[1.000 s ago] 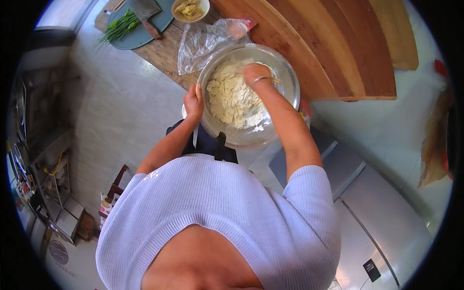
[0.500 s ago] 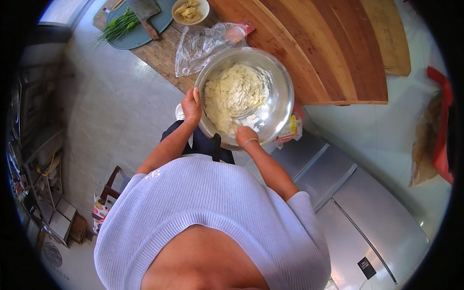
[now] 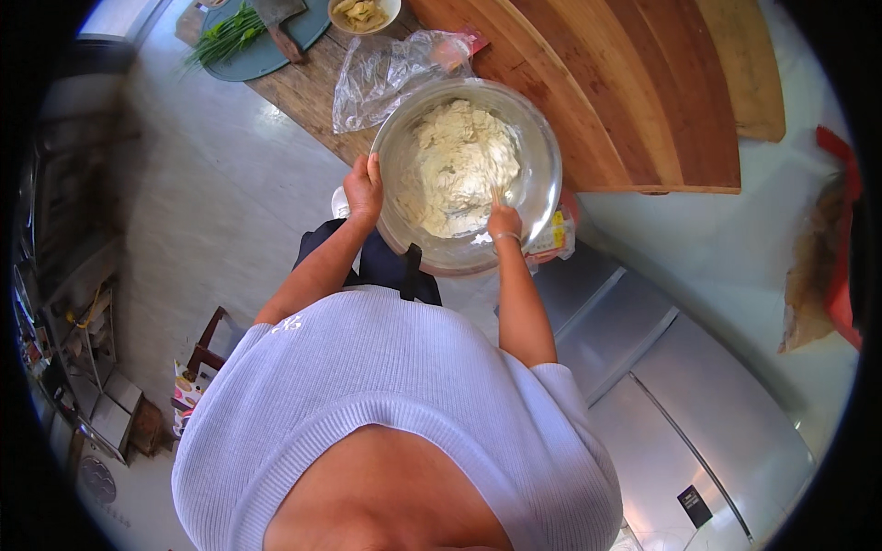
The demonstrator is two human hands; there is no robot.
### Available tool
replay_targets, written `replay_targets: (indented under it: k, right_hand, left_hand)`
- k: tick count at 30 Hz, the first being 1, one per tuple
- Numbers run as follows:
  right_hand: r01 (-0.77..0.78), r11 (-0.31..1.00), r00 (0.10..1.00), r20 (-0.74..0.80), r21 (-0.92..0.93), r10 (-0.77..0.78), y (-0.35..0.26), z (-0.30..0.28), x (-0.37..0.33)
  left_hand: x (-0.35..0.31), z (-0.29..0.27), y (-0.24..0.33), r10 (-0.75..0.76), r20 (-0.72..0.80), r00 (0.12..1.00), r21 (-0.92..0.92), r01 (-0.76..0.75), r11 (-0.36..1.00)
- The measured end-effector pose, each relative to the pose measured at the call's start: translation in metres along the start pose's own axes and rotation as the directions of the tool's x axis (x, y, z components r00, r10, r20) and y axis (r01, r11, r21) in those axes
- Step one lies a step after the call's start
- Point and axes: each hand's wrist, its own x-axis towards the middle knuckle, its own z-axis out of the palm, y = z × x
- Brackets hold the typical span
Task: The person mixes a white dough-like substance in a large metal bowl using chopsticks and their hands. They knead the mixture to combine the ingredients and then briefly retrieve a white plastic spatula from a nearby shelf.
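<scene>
The right hand [image 3: 504,221] clenches a slim utensil [image 3: 497,196], its length pointing forward from the fist into dough [image 3: 462,156], tip blurred; the left hand [image 3: 364,190] grips the metal bowl [image 3: 540,151].

The bowl [image 3: 540,165] was wide, round and shiny silver, its mouth facing up. Inside, the dough [image 3: 459,165] was pale cream, lumpy and uneven, spread over the middle and reaching toward the far wall, with whiter patches at its near side. The stick [image 3: 496,196], thin and tan, stood at the dough's near right, its far end meeting it, its near part hidden.
</scene>
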Motion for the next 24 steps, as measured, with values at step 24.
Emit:
replay_targets:
  k: [24]
  right_hand:
    - [0.235,0.936,0.972,0.063,-0.264,-0.226,-0.079,-0.074,0.036]
  left_hand:
    - [0.001,0.000,-0.003,-0.007,0.014,1.000,0.064,0.006,0.998]
